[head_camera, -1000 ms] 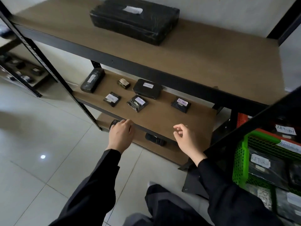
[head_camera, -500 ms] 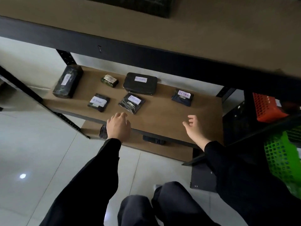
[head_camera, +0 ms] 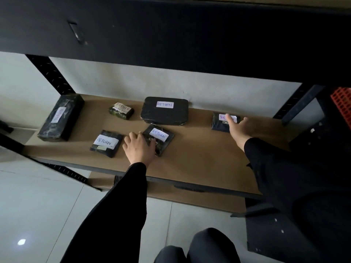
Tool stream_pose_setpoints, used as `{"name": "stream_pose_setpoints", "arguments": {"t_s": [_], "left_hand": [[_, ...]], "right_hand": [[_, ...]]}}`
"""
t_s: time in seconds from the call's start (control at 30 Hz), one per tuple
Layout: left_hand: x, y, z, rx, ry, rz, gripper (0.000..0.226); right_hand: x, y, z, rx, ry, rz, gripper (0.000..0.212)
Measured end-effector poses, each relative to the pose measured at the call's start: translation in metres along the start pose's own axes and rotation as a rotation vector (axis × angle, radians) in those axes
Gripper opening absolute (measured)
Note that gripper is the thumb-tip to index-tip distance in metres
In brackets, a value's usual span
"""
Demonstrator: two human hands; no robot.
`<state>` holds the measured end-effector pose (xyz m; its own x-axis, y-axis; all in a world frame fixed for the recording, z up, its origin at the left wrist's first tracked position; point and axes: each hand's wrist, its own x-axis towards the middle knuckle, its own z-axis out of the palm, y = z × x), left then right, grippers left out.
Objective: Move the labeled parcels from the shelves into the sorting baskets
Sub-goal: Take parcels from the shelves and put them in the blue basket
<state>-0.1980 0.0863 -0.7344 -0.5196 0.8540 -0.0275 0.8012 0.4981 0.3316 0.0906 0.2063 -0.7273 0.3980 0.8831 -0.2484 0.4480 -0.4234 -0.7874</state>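
we're in the pick step, middle shelf [head_camera: 199,158], both hands reaching in at once.

left hand [head_camera: 139,147] sits on the near-left corner of the small centre parcel [head_camera: 161,138], fingers curled over its edge. looks like a grip forming, not yet a lift; the parcel lies flat on the board. right hand [head_camera: 237,128] is stretched out flat over the right parcel [head_camera: 221,124], fingers straight and touching its label, nothing clamped yet.

other parcels on the same shelf, all black wrap with white "return" labels:
- long parcel [head_camera: 60,116] at far left, its label too blurred to read
- small greenish parcel [head_camera: 121,112] at the back
- big flat parcel [head_camera: 164,112] at the back, just behind the centre one
- front-left parcel [head_camera: 106,143], just beside the left hand

baskets: only a corner of an orange basket [head_camera: 341,105] shows at the right edge. destination basket for "return" isn't in view from here.

our read: early on this shelf, six parcels on it, none lifted.

next move calls for:
- right fingers to curl round the right parcel
- left to finish the pinch without dragging the wrap
- both lifted low, to stay under the shelf beam [head_camera: 171,35] overhead
- swing right to the baskets, match label to basket
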Motion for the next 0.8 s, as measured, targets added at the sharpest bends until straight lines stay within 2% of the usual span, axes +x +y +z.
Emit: {"name": "stream_pose_setpoints", "arguments": {"t_s": [0.07,0.13,0.2,0.3,0.4,0.53,0.67,0.8], "left_hand": [[0.003,-0.001,-0.001,-0.015,-0.012,-0.025,0.053],[0.003,-0.002,-0.006,-0.072,-0.052,-0.073,0.056],[0.001,0.0,-0.017,-0.201,-0.121,-0.118,0.06],[-0.011,0.008,-0.039,-0.409,-0.26,-0.151,0.05],[-0.03,0.015,-0.06,-0.458,-0.325,-0.164,0.036],[-0.066,0.01,-0.081,-0.647,-0.426,-0.284,0.029],[-0.11,0.006,-0.113,-0.873,-0.507,-0.321,0.023],[-0.153,0.023,-0.172,-1.008,-0.503,-0.274,0.025]], "right_hand": [[0.003,0.003,0.003,-0.014,-0.035,0.009,0.083],[0.0,0.004,0.001,-0.002,-0.043,0.029,0.068],[-0.014,0.002,-0.005,0.039,-0.041,0.046,0.07],[-0.048,-0.001,-0.016,0.103,-0.094,0.045,0.066],[-0.088,0.0,-0.029,0.159,-0.218,0.079,0.065],[-0.143,0.0,-0.057,0.255,-0.309,0.141,0.045],[-0.195,-0.013,-0.093,0.333,-0.264,0.191,0.034],[-0.236,-0.034,-0.132,0.403,-0.199,0.192,0.033]]}}
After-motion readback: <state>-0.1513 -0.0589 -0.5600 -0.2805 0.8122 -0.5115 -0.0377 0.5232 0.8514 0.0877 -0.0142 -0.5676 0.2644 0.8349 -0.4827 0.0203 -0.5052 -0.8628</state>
